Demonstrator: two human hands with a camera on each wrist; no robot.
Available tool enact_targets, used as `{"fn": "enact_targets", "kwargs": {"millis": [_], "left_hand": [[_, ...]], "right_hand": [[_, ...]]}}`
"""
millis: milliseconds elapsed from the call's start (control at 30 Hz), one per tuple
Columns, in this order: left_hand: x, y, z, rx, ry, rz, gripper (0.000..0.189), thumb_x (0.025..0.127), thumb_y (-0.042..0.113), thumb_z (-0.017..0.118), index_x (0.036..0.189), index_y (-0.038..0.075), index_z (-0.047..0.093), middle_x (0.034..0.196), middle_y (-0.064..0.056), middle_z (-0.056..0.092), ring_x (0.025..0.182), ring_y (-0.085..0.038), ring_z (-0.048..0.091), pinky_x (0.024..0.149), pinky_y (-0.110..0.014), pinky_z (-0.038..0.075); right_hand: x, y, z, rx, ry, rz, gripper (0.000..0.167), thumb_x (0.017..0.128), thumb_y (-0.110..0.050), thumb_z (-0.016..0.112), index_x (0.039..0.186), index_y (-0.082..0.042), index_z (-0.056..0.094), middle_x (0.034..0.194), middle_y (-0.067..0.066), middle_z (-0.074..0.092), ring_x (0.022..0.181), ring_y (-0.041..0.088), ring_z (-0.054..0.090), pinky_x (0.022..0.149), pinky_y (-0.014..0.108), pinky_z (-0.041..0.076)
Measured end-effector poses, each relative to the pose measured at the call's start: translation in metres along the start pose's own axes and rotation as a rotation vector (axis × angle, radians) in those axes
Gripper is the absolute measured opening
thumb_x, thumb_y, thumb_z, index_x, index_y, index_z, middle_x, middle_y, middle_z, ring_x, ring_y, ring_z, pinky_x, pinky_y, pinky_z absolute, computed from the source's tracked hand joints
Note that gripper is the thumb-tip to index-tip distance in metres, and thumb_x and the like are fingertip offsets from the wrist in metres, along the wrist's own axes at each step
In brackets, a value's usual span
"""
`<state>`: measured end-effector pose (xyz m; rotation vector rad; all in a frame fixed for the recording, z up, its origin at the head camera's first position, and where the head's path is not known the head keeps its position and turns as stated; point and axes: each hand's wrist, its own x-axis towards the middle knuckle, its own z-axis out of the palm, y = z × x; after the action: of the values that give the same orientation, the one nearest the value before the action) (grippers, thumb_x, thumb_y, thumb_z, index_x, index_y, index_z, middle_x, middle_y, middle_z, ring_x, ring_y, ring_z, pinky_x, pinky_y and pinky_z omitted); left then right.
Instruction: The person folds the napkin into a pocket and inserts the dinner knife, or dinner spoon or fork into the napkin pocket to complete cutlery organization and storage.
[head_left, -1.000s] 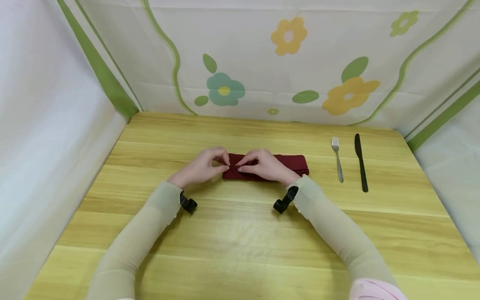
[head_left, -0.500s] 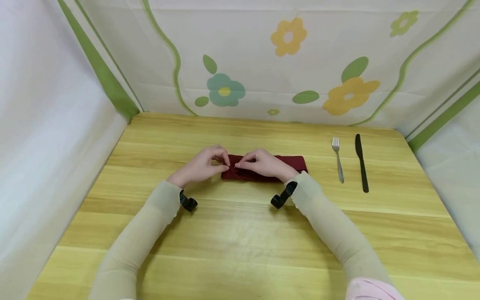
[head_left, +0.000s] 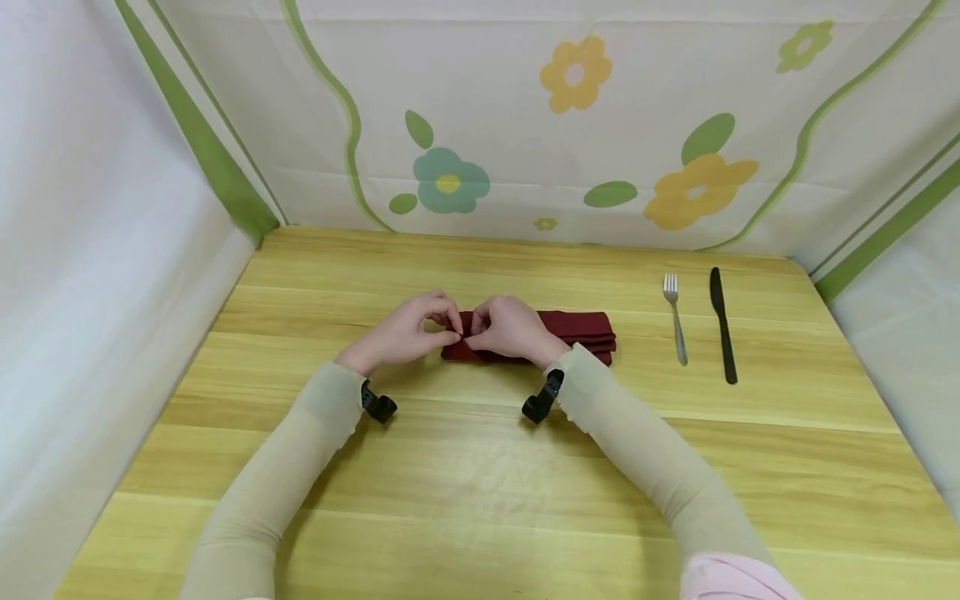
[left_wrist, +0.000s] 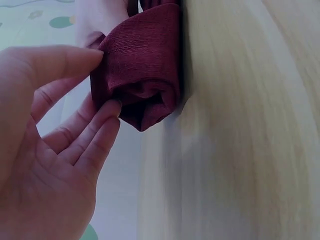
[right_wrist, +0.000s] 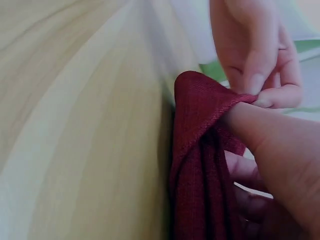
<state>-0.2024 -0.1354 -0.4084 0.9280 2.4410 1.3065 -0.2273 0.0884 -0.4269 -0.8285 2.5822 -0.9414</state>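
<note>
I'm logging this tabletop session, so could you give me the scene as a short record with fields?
Cloth: dark red, folded into a layered strip on the wooden table
Left hand: pinches the cloth's left end
Right hand: holds the cloth, thumb under a folded edge
Fork: right of the cloth, tines toward the backdrop
Knife: black, right of the fork
Backdrop: white, printed flowers
</note>
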Motion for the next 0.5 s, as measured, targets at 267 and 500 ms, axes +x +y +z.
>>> {"fn": "enact_targets", "kwargs": {"millis": [267, 500], "left_hand": [[0.004, -0.003, -0.004, 0.119, 0.040, -0.056, 0.005, 0.098, 0.008, 0.070, 0.102, 0.010, 0.069, 0.108, -0.003, 0.061, 0.096, -0.018, 0.059, 0.087, -0.038, 0.052], [0.011, -0.002, -0.005, 0.147, 0.002, -0.046, 0.004, 0.099, 0.009, 0.069, 0.103, 0.009, 0.069, 0.111, -0.003, 0.059, 0.097, -0.020, 0.057, 0.086, -0.038, 0.052]], "right_hand": [[-0.010, 0.017, -0.009, 0.205, -0.144, -0.142, 0.015, 0.097, -0.015, 0.073, 0.109, -0.012, 0.081, 0.105, -0.002, 0.069, 0.097, 0.016, 0.062, 0.086, 0.035, 0.051], [-0.013, 0.023, -0.012, 0.178, -0.192, -0.199, 0.018, 0.096, -0.014, 0.073, 0.113, -0.011, 0.080, 0.109, -0.001, 0.065, 0.102, 0.015, 0.059, 0.089, 0.034, 0.049]]}}
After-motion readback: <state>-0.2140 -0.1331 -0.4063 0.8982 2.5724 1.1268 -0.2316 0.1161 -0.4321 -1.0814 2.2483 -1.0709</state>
